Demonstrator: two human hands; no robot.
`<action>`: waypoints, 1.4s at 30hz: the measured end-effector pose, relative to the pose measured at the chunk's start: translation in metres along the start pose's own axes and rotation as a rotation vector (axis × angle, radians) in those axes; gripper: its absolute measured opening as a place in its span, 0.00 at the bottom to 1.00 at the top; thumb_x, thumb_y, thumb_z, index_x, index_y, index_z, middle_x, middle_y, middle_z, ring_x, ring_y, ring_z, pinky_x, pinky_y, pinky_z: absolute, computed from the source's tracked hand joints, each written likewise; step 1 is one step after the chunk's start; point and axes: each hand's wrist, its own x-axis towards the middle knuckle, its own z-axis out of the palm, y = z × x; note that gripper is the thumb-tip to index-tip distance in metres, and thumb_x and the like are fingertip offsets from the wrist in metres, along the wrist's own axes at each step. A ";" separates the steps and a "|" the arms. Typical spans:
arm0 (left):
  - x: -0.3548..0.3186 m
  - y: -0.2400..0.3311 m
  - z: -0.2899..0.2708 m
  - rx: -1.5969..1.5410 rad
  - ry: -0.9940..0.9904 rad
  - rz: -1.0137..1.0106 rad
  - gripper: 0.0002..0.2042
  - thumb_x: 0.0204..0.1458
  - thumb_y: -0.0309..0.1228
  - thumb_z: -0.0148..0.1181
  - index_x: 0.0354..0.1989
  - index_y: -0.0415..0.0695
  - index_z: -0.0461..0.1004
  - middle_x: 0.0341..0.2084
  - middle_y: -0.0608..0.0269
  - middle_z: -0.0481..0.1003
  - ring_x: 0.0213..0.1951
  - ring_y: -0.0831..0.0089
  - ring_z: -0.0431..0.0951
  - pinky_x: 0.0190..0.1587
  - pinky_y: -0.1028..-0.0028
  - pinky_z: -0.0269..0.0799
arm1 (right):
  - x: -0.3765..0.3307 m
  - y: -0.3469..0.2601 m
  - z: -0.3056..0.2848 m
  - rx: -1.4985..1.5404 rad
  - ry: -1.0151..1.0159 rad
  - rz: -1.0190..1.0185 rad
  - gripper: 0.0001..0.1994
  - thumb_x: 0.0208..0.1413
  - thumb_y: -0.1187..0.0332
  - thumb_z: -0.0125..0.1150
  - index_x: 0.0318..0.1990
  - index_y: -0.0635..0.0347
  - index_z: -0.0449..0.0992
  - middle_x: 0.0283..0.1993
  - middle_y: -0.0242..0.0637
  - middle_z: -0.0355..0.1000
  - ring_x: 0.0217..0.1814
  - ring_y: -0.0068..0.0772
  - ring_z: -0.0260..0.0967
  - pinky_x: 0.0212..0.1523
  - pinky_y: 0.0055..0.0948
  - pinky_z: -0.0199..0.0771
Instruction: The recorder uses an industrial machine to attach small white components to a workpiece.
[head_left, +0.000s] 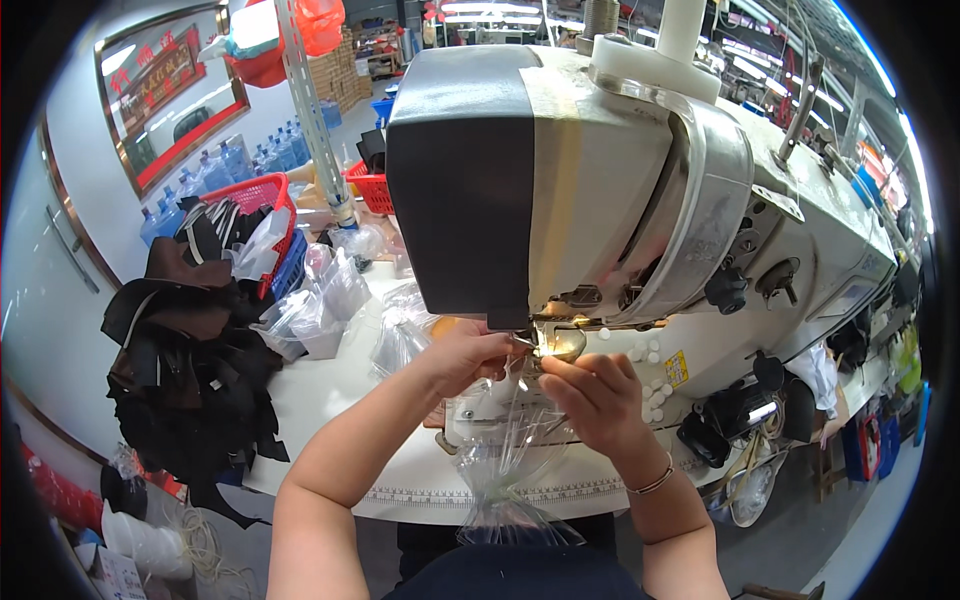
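Crinkled, glossy clear plastic (507,476) fans out near our smooth, boxy sewing machine (610,180), at five o'clock from our left hand (468,358) and eight from our right hand (603,400); both curl inward, but we cannot tell what they grasp.

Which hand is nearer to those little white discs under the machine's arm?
Right: the right hand is just left of the white discs; the left hand is farther left, beyond the right hand.

The white counter (315,405) carries a sewing machine (460,190), crumpled clear plastic (335,300) and small white discs (655,395); a ruler strip (420,497) follows its front edge.
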 end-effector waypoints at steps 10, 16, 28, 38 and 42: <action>-0.012 -0.017 0.026 -0.066 0.142 0.207 0.06 0.48 0.28 0.51 0.28 0.39 0.69 0.19 0.67 0.67 0.14 0.82 0.63 0.16 0.83 0.59 | -0.002 0.031 -0.004 0.305 -0.084 0.158 0.05 0.38 0.74 0.59 0.27 0.55 0.72 0.34 0.25 0.74 0.29 0.28 0.66 0.32 0.27 0.65; -0.018 -0.025 0.042 -0.061 0.249 0.265 0.07 0.49 0.30 0.52 0.25 0.39 0.67 0.19 0.67 0.66 0.14 0.80 0.64 0.17 0.82 0.59 | -0.004 0.048 0.001 0.521 -0.136 0.251 0.09 0.39 0.77 0.59 0.30 0.51 0.73 0.34 0.23 0.74 0.26 0.24 0.67 0.30 0.26 0.63; -0.009 0.036 -0.001 1.211 0.356 0.651 0.12 0.46 0.35 0.57 0.33 0.39 0.71 0.23 0.58 0.72 0.27 0.70 0.72 0.33 0.71 0.68 | -0.041 0.029 0.014 0.755 0.157 1.072 0.02 0.49 0.77 0.55 0.29 0.60 0.70 0.27 0.25 0.66 0.24 0.10 0.56 0.24 0.12 0.57; -0.026 0.045 0.039 0.704 0.178 0.144 0.10 0.42 0.28 0.60 0.32 0.37 0.71 0.29 0.62 0.72 0.32 0.74 0.72 0.35 0.77 0.66 | -0.059 -0.021 -0.007 1.455 -0.061 1.246 0.04 0.50 0.74 0.56 0.33 0.62 0.70 0.27 0.27 0.68 0.27 0.13 0.62 0.29 0.13 0.63; -0.008 0.008 0.010 0.309 0.113 0.200 0.05 0.41 0.25 0.58 0.27 0.38 0.72 0.21 0.64 0.72 0.25 0.78 0.70 0.30 0.80 0.64 | -0.063 -0.002 -0.012 1.492 0.002 1.277 0.03 0.48 0.74 0.57 0.28 0.62 0.70 0.24 0.26 0.66 0.24 0.13 0.60 0.26 0.13 0.60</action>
